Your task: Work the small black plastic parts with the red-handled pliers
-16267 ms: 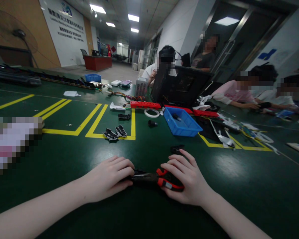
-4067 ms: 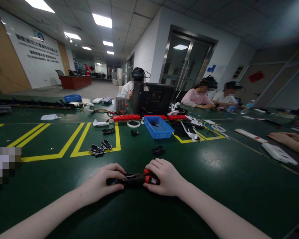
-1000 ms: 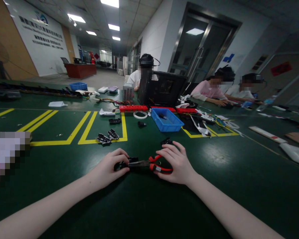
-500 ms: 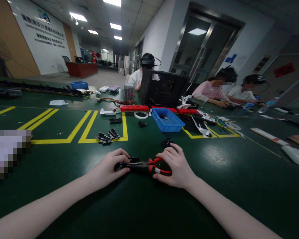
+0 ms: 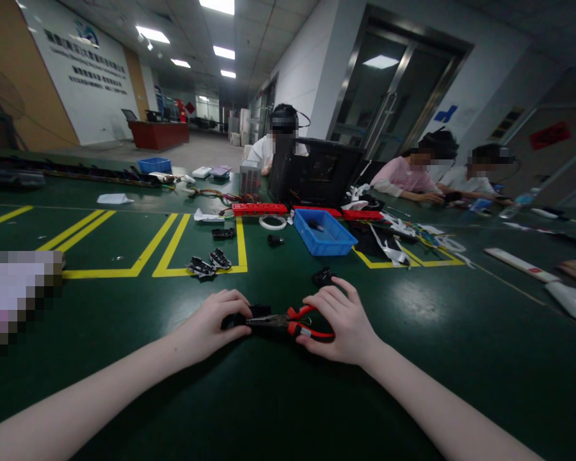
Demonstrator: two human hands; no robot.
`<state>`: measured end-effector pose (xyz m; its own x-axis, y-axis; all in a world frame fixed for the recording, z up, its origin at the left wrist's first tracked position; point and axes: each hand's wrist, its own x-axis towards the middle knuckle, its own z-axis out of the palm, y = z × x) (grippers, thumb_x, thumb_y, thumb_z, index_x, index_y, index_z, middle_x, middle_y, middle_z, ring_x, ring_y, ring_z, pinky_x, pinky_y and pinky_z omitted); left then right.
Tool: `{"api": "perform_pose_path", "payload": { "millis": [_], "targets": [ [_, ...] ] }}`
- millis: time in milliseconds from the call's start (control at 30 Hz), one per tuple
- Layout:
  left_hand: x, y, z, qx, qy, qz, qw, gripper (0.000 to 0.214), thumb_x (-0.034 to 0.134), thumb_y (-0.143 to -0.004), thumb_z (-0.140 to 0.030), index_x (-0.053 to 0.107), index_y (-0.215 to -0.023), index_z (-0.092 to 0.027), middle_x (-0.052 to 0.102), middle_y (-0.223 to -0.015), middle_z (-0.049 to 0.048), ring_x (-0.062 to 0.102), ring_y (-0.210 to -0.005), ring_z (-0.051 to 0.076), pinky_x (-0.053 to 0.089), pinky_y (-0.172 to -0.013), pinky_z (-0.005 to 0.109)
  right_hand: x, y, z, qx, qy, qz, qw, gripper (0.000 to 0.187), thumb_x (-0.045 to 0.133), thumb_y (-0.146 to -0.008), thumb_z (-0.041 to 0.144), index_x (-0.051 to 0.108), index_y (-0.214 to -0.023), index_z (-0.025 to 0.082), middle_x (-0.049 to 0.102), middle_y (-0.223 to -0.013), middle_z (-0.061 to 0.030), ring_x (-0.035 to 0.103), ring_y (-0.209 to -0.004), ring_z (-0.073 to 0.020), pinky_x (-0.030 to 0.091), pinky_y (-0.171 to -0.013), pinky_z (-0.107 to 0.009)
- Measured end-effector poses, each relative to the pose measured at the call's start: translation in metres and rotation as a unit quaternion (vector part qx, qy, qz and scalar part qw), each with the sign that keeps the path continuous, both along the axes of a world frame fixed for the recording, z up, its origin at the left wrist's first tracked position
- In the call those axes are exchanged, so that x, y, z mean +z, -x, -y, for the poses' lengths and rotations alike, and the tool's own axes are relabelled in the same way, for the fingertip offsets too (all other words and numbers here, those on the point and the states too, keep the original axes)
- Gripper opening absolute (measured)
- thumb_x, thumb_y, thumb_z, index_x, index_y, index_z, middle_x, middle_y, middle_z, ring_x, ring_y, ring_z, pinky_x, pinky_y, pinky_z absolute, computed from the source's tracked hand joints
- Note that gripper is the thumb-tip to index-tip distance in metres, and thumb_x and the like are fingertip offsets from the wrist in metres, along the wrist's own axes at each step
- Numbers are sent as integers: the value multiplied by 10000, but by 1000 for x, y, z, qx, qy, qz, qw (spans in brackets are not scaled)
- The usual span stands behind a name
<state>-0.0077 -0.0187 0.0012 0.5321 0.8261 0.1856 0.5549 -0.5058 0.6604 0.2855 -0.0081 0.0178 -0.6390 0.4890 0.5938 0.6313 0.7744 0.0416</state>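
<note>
My left hand (image 5: 228,317) grips a small black plastic part (image 5: 260,312), its fingers covering the left end. My right hand (image 5: 338,320) is closed around the red-and-black handles of long-nose pliers (image 5: 292,321). The jaws of the pliers point left and meet the black part close to my left fingertips; what exactly they pinch is too dark to make out. Just beyond my right fingers lies another dark piece (image 5: 322,276). Farther left, a pair of black-and-silver pieces (image 5: 202,266) rests by the yellow tape, with a black part (image 5: 223,234) behind them.
A blue bin (image 5: 324,234) with a dark item inside stands ahead. Left of it are a black cylindrical piece (image 5: 275,240) and a white ring (image 5: 272,222). Red power strips (image 5: 259,209) and a black computer case (image 5: 317,169) stand behind. Co-workers (image 5: 408,173) sit across the green table.
The black part in my left hand has turned slightly, showing a different side. Both hands keep nearly the same place, and the pliers are still at the part.
</note>
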Motion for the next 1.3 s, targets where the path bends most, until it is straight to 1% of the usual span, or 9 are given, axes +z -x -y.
{"api": "perform_pose_path", "payload": {
  "millis": [67, 167, 367, 467, 733, 900, 1233, 1300],
  "targets": [
    [-1, 0, 0, -1, -4, -3, 1000, 82, 655, -887, -207, 674, -966, -211, 628, -1104, 40, 576, -1037, 241, 455, -918, 442, 0, 0, 0, 0, -6, 0, 1000, 430, 658, -780, 532, 637, -1019, 176, 695, -878, -56, 646, -885, -234, 359, -1050, -490],
    [-2, 0, 0, -1, -6, -6, 1000, 84, 663, -881, -200, 671, -964, -212, 629, -1106, 41, 575, -1031, 241, 453, -912, 435, 0, 0, -1, 0, 6, -5, 1000, 425, 667, -774, 526, 636, -1018, 180, 695, -878, -55, 646, -871, -232, 360, -1051, -493],
    [-2, 1, 1, 3, -7, -2, 1000, 104, 676, -872, -201, 665, -975, -209, 629, -1127, 44, 570, -1048, 244, 448, -922, 434, 2, 1, -2, -11, 88, -12, 996, 362, 672, -776, 505, 644, -969, 201, 682, -859, -34, 639, -845, -216, 323, -1086, -516],
    [-1, 0, 1, 5, -2, -3, 1000, 110, 684, -865, -202, 667, -973, -208, 628, -1128, 44, 571, -1047, 244, 449, -921, 437, 2, 0, -2, -17, 106, -10, 994, 370, 680, -767, 505, 649, -969, 196, 671, -858, -34, 634, -857, -217, 317, -1092, -520],
    [6, -2, 4, 6, 12, -12, 1000, 86, 636, -901, -245, 675, -974, -222, 617, -1146, 44, 563, -1063, 252, 450, -939, 452, 3, -1, -4, -8, 121, -1, 993, 372, 683, -766, 495, 641, -994, 204, 678, -885, -42, 630, -892, -227, 346, -1075, -525],
    [10, -3, 5, 8, 28, -2, 1000, 117, 572, -945, -245, 681, -984, -229, 623, -1120, 42, 563, -1051, 240, 444, -950, 435, 4, -2, -6, -1, 121, 0, 993, 392, 703, -757, 481, 637, -1028, 206, 686, -907, -48, 633, -911, -236, 360, -1070, -530],
    [17, -7, 6, 10, 54, -12, 998, 114, 572, -938, -193, 663, -986, -241, 615, -1121, 42, 550, -1058, 248, 435, -941, 435, 5, -6, -17, 35, 124, 1, 992, 494, 742, -716, 469, 625, -1110, 195, 696, -933, -54, 651, -938, -249, 400, -1057, -527],
    [20, -8, 6, 10, 56, -13, 998, 118, 565, -937, -185, 659, -984, -238, 616, -1114, 47, 552, -1046, 247, 440, -933, 431, 4, -8, -19, 36, 125, 1, 991, 540, 760, -697, 480, 621, -1134, 196, 701, -953, -59, 654, -947, -256, 407, -1053, -527]
  ]
}}
